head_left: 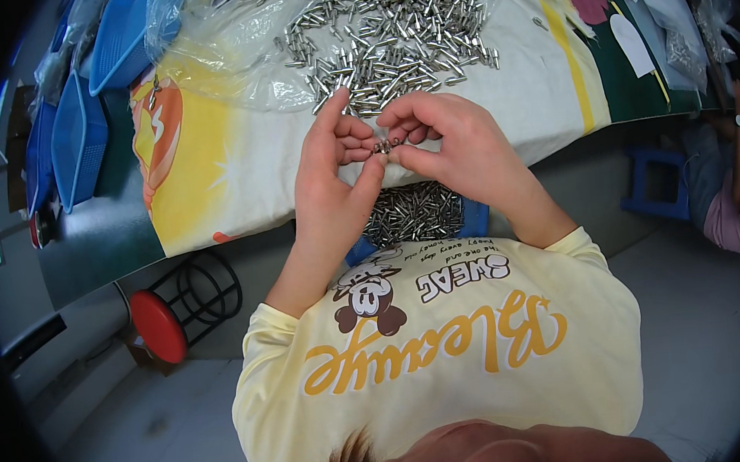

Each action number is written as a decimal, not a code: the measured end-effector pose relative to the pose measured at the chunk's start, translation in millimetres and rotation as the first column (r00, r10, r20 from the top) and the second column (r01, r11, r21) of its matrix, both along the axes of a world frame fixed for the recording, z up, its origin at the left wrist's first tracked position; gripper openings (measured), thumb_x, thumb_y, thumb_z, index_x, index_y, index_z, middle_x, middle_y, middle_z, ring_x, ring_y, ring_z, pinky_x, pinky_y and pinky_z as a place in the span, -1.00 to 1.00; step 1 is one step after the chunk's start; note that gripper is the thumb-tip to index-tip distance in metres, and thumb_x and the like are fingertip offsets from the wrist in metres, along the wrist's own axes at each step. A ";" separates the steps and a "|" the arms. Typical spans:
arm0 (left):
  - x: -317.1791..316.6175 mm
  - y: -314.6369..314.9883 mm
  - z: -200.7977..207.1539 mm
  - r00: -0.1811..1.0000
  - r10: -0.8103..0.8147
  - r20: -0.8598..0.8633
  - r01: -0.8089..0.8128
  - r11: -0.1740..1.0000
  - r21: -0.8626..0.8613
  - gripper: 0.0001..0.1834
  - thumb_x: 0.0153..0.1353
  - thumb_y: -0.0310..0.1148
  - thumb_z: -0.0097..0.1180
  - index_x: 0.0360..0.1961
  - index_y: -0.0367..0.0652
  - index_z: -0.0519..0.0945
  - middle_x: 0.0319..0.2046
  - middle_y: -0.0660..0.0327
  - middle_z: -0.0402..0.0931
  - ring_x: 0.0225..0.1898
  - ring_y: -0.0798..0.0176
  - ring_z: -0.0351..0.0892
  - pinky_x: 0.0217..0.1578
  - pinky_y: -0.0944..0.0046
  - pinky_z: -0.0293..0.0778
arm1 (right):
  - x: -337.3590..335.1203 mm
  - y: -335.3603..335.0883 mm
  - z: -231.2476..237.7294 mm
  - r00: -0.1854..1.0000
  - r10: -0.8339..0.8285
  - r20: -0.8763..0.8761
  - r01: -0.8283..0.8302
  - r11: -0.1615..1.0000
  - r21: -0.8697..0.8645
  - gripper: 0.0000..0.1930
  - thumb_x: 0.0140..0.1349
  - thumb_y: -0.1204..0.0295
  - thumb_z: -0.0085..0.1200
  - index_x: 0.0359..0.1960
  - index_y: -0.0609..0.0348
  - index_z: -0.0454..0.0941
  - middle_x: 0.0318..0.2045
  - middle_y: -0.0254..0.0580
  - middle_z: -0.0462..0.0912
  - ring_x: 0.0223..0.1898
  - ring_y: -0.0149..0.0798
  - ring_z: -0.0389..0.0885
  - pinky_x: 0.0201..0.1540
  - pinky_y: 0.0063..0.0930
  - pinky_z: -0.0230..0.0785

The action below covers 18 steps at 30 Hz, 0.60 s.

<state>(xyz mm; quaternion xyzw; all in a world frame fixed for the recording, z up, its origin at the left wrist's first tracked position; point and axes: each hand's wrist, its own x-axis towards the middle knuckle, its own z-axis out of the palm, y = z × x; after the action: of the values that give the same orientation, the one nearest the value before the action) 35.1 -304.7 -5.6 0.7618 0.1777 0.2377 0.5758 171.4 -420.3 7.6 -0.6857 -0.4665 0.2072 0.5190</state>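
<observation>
Light is bright and even on the cloth (508, 103), dimmer over the floor (698, 318). The metal pile (406, 33) glints; the bag (243, 58) shows glare. The table (102, 252) bows along its edge, all 4 corners go black, and the held piece (383, 146) looks soft.

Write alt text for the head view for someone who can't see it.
A person's left hand and right hand pinch small metal parts between them, over the near edge of a pale cloth. Beyond lies a heap of shiny metal pieces; below, a blue bin holds more.
</observation>
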 end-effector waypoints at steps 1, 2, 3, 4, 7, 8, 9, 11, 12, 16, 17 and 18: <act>0.1 0.1 0.1 1.000 0.000 -0.001 0.000 1.000 0.001 -0.23 0.06 -0.73 0.14 0.33 -0.26 0.18 -0.16 0.18 0.42 -0.17 0.35 0.50 -0.13 0.37 0.51 | 0.2 0.2 0.3 1.000 0.000 -0.001 0.000 1.000 0.001 -0.77 0.01 0.50 0.25 -0.25 0.11 0.55 -0.44 -0.30 0.64 -0.38 -0.29 0.64 -0.30 -0.43 0.48; 0.3 0.0 0.4 1.000 0.004 -0.009 -0.004 1.000 0.004 -0.23 0.06 -0.73 0.14 0.33 -0.27 0.18 -0.16 0.17 0.42 -0.17 0.35 0.50 -0.13 0.37 0.50 | 0.6 0.2 1.0 1.000 0.003 -0.007 -0.003 1.000 -0.016 -0.75 0.01 0.49 0.25 -0.23 0.10 0.55 -0.44 -0.31 0.65 -0.38 -0.29 0.64 -0.30 -0.44 0.48; 0.5 0.0 0.8 1.000 0.008 -0.017 -0.007 1.000 0.008 -0.23 0.07 -0.73 0.14 0.33 -0.28 0.18 -0.16 0.17 0.42 -0.16 0.35 0.49 -0.13 0.37 0.50 | 0.9 0.3 1.4 1.000 0.005 -0.013 -0.006 0.999 -0.032 -0.74 0.01 0.49 0.25 -0.22 0.09 0.55 -0.44 -0.32 0.65 -0.37 -0.30 0.64 -0.31 -0.44 0.48; 0.7 -0.3 1.5 1.000 0.007 -0.018 -0.007 1.000 0.008 -0.23 0.07 -0.73 0.14 0.33 -0.28 0.18 -0.16 0.17 0.42 -0.16 0.35 0.49 -0.13 0.37 0.50 | 0.9 0.5 1.4 1.000 0.005 -0.013 -0.006 0.999 -0.031 -0.74 0.01 0.49 0.25 -0.22 0.09 0.55 -0.44 -0.32 0.65 -0.37 -0.30 0.64 -0.31 -0.44 0.48; 1.3 -0.7 3.1 1.000 0.012 -0.018 -0.012 1.000 -0.002 -0.24 0.07 -0.72 0.14 0.33 -0.29 0.17 -0.15 0.17 0.42 -0.16 0.34 0.49 -0.13 0.37 0.50 | 1.4 0.7 0.9 1.000 0.007 -0.018 -0.008 0.999 -0.042 -0.72 0.00 0.49 0.26 -0.20 0.07 0.54 -0.44 -0.33 0.65 -0.39 -0.30 0.63 -0.30 -0.44 0.48; 1.5 -0.5 3.1 1.000 0.010 -0.019 -0.010 1.000 -0.005 -0.24 0.07 -0.72 0.14 0.33 -0.29 0.17 -0.15 0.16 0.42 -0.16 0.34 0.49 -0.13 0.37 0.50 | 1.7 0.6 0.2 1.000 0.008 -0.013 -0.008 0.999 -0.041 -0.71 0.00 0.48 0.26 -0.20 0.06 0.54 -0.44 -0.34 0.65 -0.40 -0.30 0.62 -0.30 -0.43 0.48; 1.5 -0.2 3.0 1.000 0.007 -0.019 -0.007 1.000 -0.008 -0.24 0.07 -0.72 0.14 0.33 -0.29 0.17 -0.15 0.16 0.42 -0.16 0.34 0.49 -0.13 0.37 0.50 | 1.8 0.6 -0.1 1.000 0.009 -0.007 -0.009 0.999 -0.041 -0.71 -0.01 0.48 0.26 -0.20 0.05 0.54 -0.44 -0.35 0.65 -0.40 -0.30 0.62 -0.30 -0.43 0.47; 1.4 0.0 2.9 1.000 0.007 -0.024 -0.007 1.000 -0.010 -0.24 0.07 -0.71 0.14 0.33 -0.29 0.17 -0.15 0.16 0.42 -0.16 0.34 0.49 -0.12 0.36 0.50 | 2.0 0.1 0.3 1.000 0.012 -0.001 -0.012 0.999 -0.048 -0.69 -0.02 0.48 0.26 -0.19 0.05 0.53 -0.44 -0.36 0.65 -0.40 -0.30 0.61 -0.30 -0.43 0.47; 1.6 0.4 3.0 1.000 0.007 -0.028 -0.007 1.000 -0.012 -0.24 0.07 -0.71 0.15 0.33 -0.28 0.18 -0.14 0.16 0.42 -0.16 0.34 0.49 -0.12 0.36 0.50 | 2.3 -0.2 0.7 1.000 0.015 0.005 -0.014 0.998 -0.055 -0.68 -0.02 0.48 0.27 -0.18 0.04 0.53 -0.43 -0.36 0.64 -0.39 -0.30 0.61 -0.30 -0.43 0.47; -9.3 -2.1 9.6 0.994 -0.082 -0.072 0.081 0.997 -0.016 -0.25 0.07 -0.72 0.14 0.32 -0.25 0.21 -0.14 0.15 0.42 -0.15 0.34 0.50 -0.11 0.36 0.50 | 7.8 -9.8 4.7 0.991 0.131 0.004 -0.130 0.986 -0.108 -0.63 0.00 0.56 0.28 -0.10 0.18 0.53 -0.29 -0.31 0.60 -0.30 -0.44 0.60 -0.23 -0.56 0.46; -13.8 -4.3 13.7 0.982 -0.156 -0.103 0.149 0.986 -0.073 -0.26 0.07 -0.72 0.15 0.32 -0.24 0.23 -0.13 0.15 0.42 -0.15 0.34 0.50 -0.10 0.36 0.50 | 9.8 -13.2 7.1 0.974 0.218 -0.053 -0.223 0.965 -0.139 -0.62 0.00 0.56 0.29 -0.09 0.18 0.53 -0.29 -0.31 0.60 -0.29 -0.43 0.59 -0.23 -0.56 0.46; -15.6 -5.5 17.8 0.963 -0.239 -0.127 0.222 0.966 -0.135 -0.27 0.07 -0.72 0.15 0.31 -0.23 0.24 -0.12 0.15 0.42 -0.15 0.34 0.50 -0.10 0.35 0.50 | 11.5 -17.4 9.9 0.950 0.293 -0.110 -0.309 0.936 -0.168 -0.61 -0.01 0.55 0.30 -0.08 0.18 0.53 -0.28 -0.31 0.59 -0.28 -0.43 0.58 -0.23 -0.55 0.45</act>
<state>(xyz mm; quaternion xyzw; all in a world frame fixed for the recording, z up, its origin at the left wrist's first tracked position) 19.5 -310.2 12.1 0.7565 0.1419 0.1031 0.6300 182.8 -437.7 17.5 -0.6417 -0.5230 0.3544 0.4349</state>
